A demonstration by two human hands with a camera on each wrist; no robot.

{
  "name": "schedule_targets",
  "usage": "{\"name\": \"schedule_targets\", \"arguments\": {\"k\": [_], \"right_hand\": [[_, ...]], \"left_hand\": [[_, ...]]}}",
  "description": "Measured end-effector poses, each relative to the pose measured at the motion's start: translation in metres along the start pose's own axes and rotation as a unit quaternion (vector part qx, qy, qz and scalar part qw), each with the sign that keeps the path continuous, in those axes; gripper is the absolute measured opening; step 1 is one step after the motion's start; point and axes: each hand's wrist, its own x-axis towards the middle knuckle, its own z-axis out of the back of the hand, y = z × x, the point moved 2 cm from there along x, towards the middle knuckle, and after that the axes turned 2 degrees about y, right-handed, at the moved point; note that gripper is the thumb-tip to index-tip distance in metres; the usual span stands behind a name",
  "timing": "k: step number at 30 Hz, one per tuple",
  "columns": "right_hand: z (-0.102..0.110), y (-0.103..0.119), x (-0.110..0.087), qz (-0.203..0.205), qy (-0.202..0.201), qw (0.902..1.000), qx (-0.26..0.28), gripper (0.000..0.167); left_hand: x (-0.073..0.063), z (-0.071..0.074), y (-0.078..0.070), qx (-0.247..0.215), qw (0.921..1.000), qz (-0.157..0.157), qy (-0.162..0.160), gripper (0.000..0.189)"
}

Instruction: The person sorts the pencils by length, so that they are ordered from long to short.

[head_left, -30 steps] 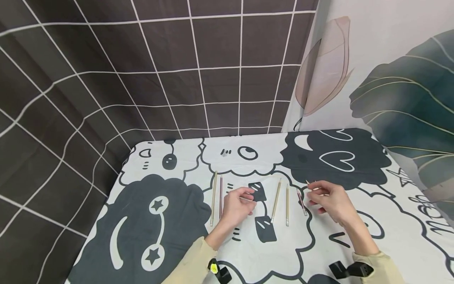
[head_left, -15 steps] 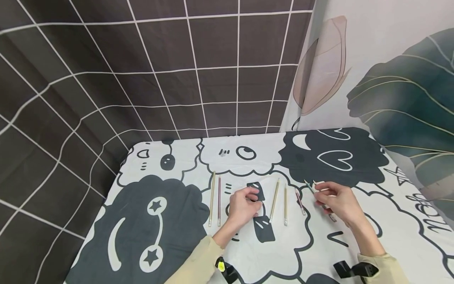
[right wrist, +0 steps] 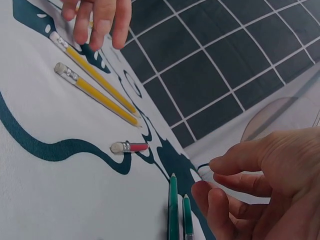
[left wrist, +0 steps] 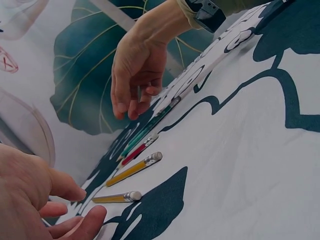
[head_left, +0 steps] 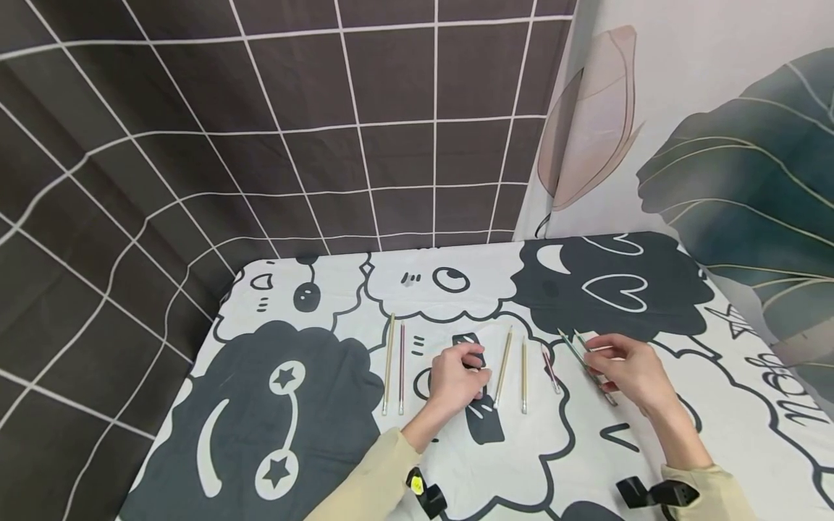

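Left hand (head_left: pixel 456 378) and right hand (head_left: pixel 632 369) are loosely bent, empty. Only the wrist views show the green pencils (right wrist: pixel 173 210) untouched.

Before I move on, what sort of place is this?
Probably a draped corner of a room indoors, perhaps at home: a cartoon-print cloth spread out flat, a dark grid curtain hanging behind it, and a large leaf print on the right.

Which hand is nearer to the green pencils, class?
Right: the right hand is close beside the green pencils; the left hand is farther left, beyond the short red pencil.
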Motion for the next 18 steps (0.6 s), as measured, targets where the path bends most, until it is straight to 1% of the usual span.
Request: {"name": "schedule_targets", "arguments": {"k": [8, 18], "right_hand": [[0.0019, -0.0043, -0.0007, -0.018, -0.003, 0.9998, -0.01, 0.035], [0.0027, -0.0079, 0.0001, -0.031, -0.005, 0.9994, -0.017, 0.033]], "left_hand": [[0.0014, -0.0047, -0.0012, 0.014, 0.9998, -0.013, 0.01, 0.031], [0.004, -0.0082, 0.0002, 0.028, 0.9992, -0.024, 0.012, 0.031]]}}
